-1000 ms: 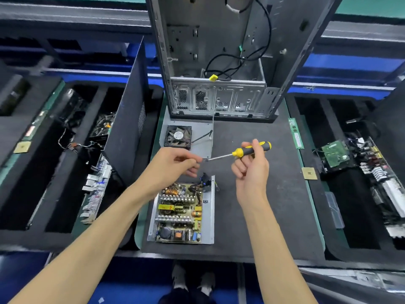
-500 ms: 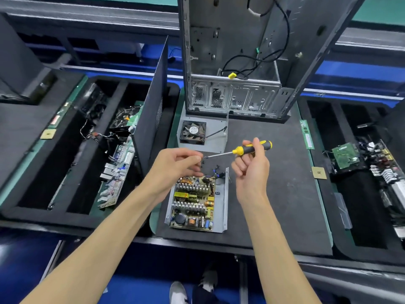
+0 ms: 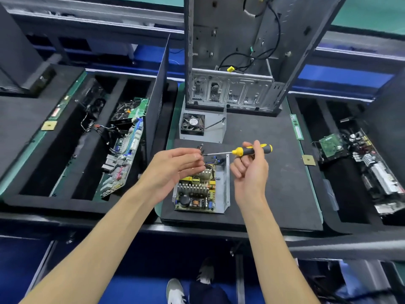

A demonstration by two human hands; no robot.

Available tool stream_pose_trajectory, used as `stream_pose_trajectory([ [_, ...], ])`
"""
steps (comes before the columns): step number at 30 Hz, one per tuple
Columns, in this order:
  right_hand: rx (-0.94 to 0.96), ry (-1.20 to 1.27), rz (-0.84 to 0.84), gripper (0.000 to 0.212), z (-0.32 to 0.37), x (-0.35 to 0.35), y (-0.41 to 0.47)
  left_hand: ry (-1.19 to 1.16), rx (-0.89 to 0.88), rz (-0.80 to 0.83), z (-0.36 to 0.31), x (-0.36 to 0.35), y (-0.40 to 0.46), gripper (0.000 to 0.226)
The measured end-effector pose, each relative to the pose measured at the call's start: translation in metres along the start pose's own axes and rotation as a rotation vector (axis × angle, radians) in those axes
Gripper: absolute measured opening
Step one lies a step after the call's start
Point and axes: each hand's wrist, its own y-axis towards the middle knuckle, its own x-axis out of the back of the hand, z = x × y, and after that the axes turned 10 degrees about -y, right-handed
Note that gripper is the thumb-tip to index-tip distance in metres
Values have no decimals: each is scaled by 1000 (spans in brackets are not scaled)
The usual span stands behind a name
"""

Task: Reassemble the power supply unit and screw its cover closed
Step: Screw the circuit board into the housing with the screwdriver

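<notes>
Since the earlier views, the open power supply unit (image 3: 200,189) sits lower and more central in view, and both hands stay raised above its far end. The right hand (image 3: 249,172) grips the yellow-and-black screwdriver (image 3: 252,150) by the handle, shaft pointing left. The left hand (image 3: 173,165) has its fingertips gathered at the screwdriver tip; whether they pinch a screw cannot be told. The unit, circuit board exposed, lies on the black mat (image 3: 274,183), near the mat's front edge and just right of its left edge. Bare mat lies right of the unit. The cover with fan (image 3: 201,126) lies beyond the hands, against the upright computer case (image 3: 232,91). Compartmented trays (image 3: 65,150) of parts flank the mat.
</notes>
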Motion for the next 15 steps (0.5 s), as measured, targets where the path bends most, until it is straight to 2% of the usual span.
stream_pose_trajectory([
  [2, 7, 1, 3, 34, -1, 0, -6, -34, 2, -4, 2, 2, -5, 25],
  [7, 10, -24, 24, 34, -9, -1, -18, -55, -16, -26, 6, 8, -15, 16],
  [12, 31, -34, 25, 33, -14, -1, -26, -60, -19, -19, 7, 10, -23, 21],
  [15, 33, -35, 18, 33, -16, -2, -28, 2, -83, -26, 9, 9, -26, 15],
])
